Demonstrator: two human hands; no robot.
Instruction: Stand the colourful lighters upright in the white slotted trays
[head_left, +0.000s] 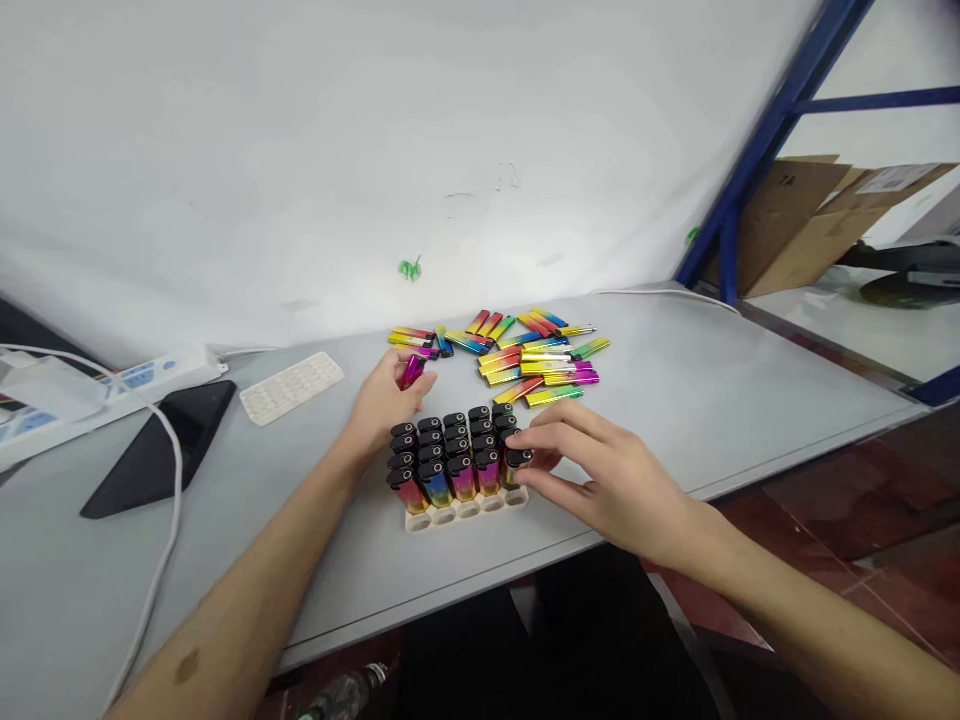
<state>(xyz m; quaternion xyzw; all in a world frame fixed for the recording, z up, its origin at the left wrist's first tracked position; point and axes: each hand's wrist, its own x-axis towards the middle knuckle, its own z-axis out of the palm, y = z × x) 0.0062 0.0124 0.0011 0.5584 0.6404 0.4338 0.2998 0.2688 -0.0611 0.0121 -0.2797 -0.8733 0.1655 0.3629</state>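
The right hand [611, 475] had its thumb and fingers narrowly around a gold-bodied lighter [513, 475] at the right edge of the pale tray [468, 511], near the tabletop's [750, 380] front edge; a straight downward push, without tipping the standing lighters [462, 480], seemed the sound way to seat it. The left hand [384, 400] pinched a purple lighter [412, 371] farther back, best held clear of the rows.
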